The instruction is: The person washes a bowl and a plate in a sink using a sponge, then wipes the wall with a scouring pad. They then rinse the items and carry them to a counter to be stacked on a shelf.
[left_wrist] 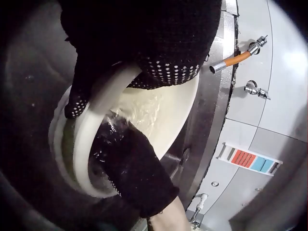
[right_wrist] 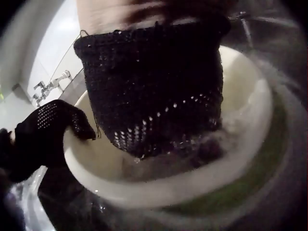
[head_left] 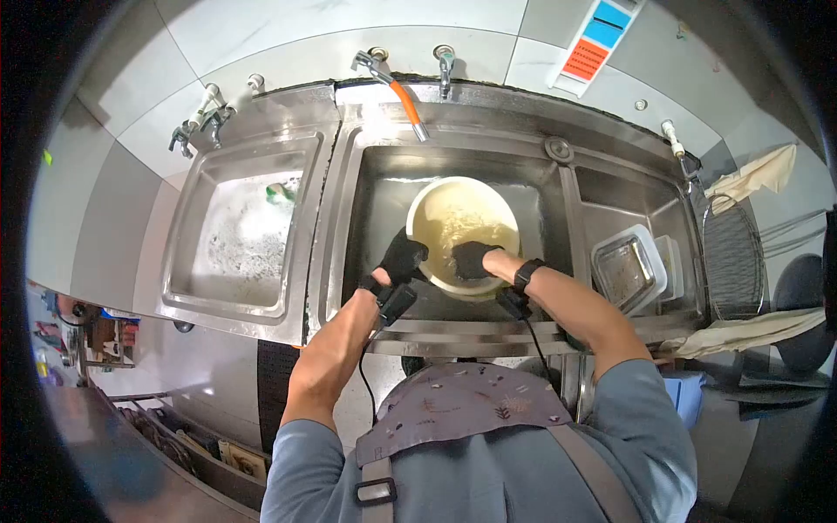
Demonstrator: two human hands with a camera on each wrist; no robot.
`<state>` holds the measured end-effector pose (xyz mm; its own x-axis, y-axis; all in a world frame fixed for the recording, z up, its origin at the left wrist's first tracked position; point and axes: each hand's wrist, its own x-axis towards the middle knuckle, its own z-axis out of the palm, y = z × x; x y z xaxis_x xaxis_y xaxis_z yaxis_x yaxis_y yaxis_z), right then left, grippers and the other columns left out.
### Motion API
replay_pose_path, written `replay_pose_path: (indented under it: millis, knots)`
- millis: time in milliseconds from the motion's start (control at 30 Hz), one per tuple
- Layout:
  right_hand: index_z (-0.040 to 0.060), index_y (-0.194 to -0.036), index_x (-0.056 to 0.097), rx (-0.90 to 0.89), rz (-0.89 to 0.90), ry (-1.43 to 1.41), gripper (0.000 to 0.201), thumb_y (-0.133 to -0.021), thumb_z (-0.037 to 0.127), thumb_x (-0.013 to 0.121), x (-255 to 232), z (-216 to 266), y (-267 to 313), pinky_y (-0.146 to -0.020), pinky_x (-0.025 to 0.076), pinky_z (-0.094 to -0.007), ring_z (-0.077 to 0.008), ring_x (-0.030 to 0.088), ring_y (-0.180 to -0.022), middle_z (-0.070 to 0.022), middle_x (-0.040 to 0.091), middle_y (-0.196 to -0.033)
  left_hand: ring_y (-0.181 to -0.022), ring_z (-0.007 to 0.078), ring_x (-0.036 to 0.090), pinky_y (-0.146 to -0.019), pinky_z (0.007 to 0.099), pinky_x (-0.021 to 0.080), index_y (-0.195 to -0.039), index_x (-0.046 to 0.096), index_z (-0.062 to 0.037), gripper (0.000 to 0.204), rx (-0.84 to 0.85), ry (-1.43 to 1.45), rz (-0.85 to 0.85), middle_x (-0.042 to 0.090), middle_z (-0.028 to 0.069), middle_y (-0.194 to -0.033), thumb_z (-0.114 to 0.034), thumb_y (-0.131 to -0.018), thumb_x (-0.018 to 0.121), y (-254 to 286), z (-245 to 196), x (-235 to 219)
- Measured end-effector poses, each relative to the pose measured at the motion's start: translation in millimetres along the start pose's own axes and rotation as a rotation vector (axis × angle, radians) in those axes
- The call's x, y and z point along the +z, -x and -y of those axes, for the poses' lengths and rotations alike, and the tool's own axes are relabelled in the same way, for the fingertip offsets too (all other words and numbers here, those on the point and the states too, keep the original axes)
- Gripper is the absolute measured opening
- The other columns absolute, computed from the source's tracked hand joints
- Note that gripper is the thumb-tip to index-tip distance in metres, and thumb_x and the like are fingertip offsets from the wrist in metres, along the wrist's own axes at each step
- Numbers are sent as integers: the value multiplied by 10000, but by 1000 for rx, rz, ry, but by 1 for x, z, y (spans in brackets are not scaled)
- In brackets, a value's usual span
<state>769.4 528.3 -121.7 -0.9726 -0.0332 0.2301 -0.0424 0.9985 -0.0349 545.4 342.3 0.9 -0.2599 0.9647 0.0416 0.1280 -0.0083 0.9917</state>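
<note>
A round cream-coloured basin (head_left: 513, 220) holding rippling water is in the middle sink (head_left: 375, 209). My left hand (head_left: 404, 258), in a black knitted glove with white grip dots, grips the basin's left rim. Its thumb lies outside the wall and its fingers inside in the left wrist view. The right hand (head_left: 473, 259), gloved the same way, reaches down into the water at the near side. In the right wrist view its fingertips are under the surface, and what they hold or touch cannot be told.
An orange-sleeved faucet (head_left: 406, 103) and a plain tap (head_left: 445, 70) stand behind the basin. Left is a sudsy sink (head_left: 244, 235) with a green-and-white item (head_left: 279, 193). On the right, plastic containers (head_left: 628, 268) sit in a smaller sink, beside a wire rack (head_left: 734, 261).
</note>
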Motion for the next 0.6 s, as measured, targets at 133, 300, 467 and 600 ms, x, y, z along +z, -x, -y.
replay_pose_path:
  millis: [133, 300, 467, 600]
  knots:
    - [5, -1144, 649, 184, -17, -387, 334, -880, 186, 556, 70, -5, -44, -901, 494, -416, -355, 638, -1038, -202, 658, -1146, -859, 168, 620, -749, 320, 533, -1199, 574, -7, 393, -1, -25, 98, 649, 74, -962, -34, -808, 598, 10, -23, 6]
    - [-6, -996, 688, 239, -13, -289, 297, -807, 218, 641, -80, 13, -121, -826, 510, -480, -405, 645, -950, -252, 668, -996, -782, 161, 629, -526, 305, 541, -1289, 530, -19, 484, -237, 183, 126, 631, 76, -985, -31, -809, 595, 16, -17, -6]
    - [-8, -968, 663, 455, 72, -128, 342, -826, 300, 625, -108, 3, -90, -798, 509, -483, -407, 644, -911, -229, 675, -970, -841, 175, 619, -646, 307, 542, -1309, 489, 14, 525, -244, 290, 90, 633, 91, -1001, -17, -794, 584, 16, -17, -6]
    - [-23, -1063, 665, 580, 439, -258, 447, -890, 372, 548, -152, 48, -95, -837, 513, -444, -375, 657, -970, -239, 673, -1066, -899, 189, 609, -780, 323, 519, -1286, 505, 13, 481, -155, 221, -3, 635, 99, -1031, -44, -815, 590, 12, -10, 6]
